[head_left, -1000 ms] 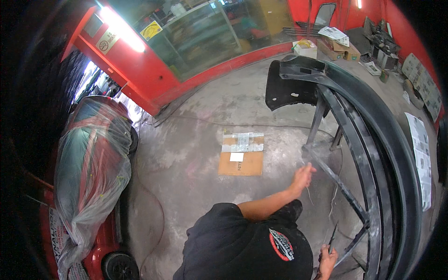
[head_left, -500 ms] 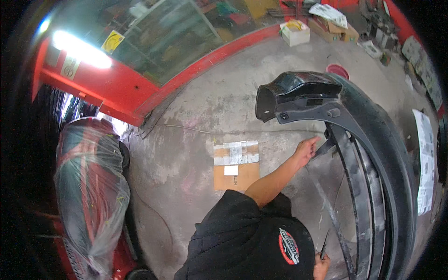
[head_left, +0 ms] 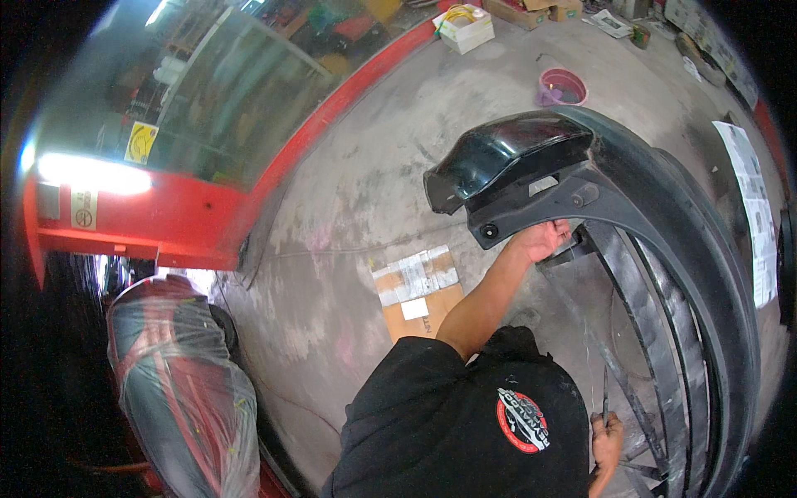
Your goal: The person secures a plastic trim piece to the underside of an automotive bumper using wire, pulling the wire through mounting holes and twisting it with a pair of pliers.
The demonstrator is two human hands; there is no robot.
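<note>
A large curved black car bumper [head_left: 697,249] rests on a metal stand [head_left: 610,361] at the right, its glossy end toward the middle. My left hand [head_left: 540,239] reaches under that end, fingers curled at its lower edge, tips partly hidden. My right hand [head_left: 606,436], lower down beside the stand, is closed round a thin dark tool [head_left: 605,398] pointing upward. My black shirt, with a round red logo, fills the lower middle.
Flat cardboard [head_left: 397,315] lies on the floor, crossed by cables. A plastic-covered red vehicle [head_left: 178,373] stands left, below a red wall and glass. Behind are a pink bucket [head_left: 548,93], a white box [head_left: 465,33] and clutter. Paper [head_left: 747,216] hangs at far right.
My left hand has moved up to the underside of the bumper's end. The view has turned, bringing that end nearer the middle and the bucket into clear sight. My right hand still holds the tool.
</note>
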